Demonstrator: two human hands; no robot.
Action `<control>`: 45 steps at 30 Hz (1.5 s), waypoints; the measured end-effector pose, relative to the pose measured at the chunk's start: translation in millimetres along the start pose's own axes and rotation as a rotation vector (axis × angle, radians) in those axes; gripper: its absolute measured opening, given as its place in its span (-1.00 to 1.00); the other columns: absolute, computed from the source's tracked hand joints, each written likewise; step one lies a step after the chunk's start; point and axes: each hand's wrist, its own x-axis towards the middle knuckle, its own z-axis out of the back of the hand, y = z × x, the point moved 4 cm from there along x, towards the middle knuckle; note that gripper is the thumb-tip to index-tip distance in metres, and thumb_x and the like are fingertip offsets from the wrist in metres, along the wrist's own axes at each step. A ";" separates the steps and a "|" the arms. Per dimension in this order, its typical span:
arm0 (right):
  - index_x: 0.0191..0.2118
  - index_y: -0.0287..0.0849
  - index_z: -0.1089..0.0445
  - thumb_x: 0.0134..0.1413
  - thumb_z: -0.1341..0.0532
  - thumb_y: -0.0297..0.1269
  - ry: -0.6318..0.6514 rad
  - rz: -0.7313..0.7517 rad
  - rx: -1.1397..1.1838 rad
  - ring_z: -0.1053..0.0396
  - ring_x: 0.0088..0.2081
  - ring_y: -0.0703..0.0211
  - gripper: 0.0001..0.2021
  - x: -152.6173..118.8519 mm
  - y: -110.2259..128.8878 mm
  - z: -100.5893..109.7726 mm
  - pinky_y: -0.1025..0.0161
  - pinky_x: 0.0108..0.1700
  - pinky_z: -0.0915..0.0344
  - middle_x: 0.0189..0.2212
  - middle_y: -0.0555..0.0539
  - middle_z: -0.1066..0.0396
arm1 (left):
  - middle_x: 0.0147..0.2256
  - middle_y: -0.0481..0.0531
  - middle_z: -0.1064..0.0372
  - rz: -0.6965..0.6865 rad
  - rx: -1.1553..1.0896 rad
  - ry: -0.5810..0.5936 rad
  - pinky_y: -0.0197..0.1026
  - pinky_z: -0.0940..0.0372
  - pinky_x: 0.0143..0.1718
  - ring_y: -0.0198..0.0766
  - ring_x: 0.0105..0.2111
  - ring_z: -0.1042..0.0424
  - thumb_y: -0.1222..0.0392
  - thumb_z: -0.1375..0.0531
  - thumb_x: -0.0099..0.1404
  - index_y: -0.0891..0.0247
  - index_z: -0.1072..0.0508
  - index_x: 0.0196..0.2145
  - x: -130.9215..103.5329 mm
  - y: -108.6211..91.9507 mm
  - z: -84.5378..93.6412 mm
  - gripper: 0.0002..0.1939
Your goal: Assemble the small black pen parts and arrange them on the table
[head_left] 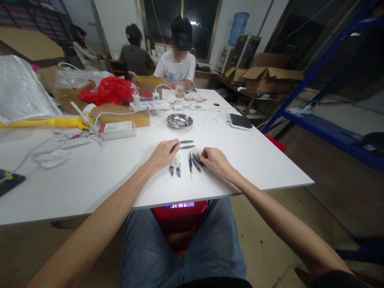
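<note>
Two dark pens lie roughly side by side, an upper pen [187,141] and a lower pen [187,147]. The fingers of my left hand [164,154] are closed at the left end of the upper one. My right hand [215,161] has its fingers closed on the edge of a small group of grey pens [196,164]; its fingertips are partly hidden. Just left of that group are thin black refills [190,162] with yellow near their lower ends. Two short clear-and-black pen parts [171,171] stand apart nearer the front edge.
Beyond my hands are a round metal bowl [180,121] and a black-topped flat device [240,121]. To the left lie a white box [118,130], cables, a power strip [150,105] and a red plastic bag [109,91]. A person [177,66] sits across the table.
</note>
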 end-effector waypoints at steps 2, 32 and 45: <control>-0.39 -0.21 -0.48 0.17 -0.25 -0.31 -0.031 0.005 0.032 -0.36 -0.42 0.14 -0.86 8.8 -3.3 6.0 0.21 -0.34 -0.08 -0.42 -0.18 -0.55 | -0.47 -0.03 -0.34 -0.003 0.000 -0.001 -0.20 -0.11 -0.34 -0.26 -0.46 -0.30 0.15 0.01 0.49 0.21 -0.33 -0.38 -0.2 0.1 0.4 -0.73; -0.23 -0.22 -0.56 0.17 -0.31 -0.05 -0.092 0.321 0.888 -0.45 -0.24 0.14 -0.70 67.7 19.9 -31.9 0.22 -0.14 -0.33 -0.27 -0.12 -0.56 | -0.50 -0.04 -0.34 0.067 0.062 0.022 -0.22 -0.07 -0.39 -0.29 -0.51 -0.25 0.09 -0.01 0.48 0.22 -0.40 -0.35 -0.9 8.0 0.5 -0.71; -0.24 -0.21 -0.62 0.06 -0.39 -0.02 -0.149 0.290 1.003 -0.52 -0.22 0.07 -0.67 73.5 10.1 -34.8 0.18 -0.13 -0.39 -0.25 -0.15 -0.61 | -0.50 -0.06 -0.30 0.053 0.028 0.024 -0.23 -0.08 -0.37 -0.30 -0.49 -0.26 0.09 -0.02 0.48 0.23 -0.40 -0.33 -1.1 9.0 0.6 -0.72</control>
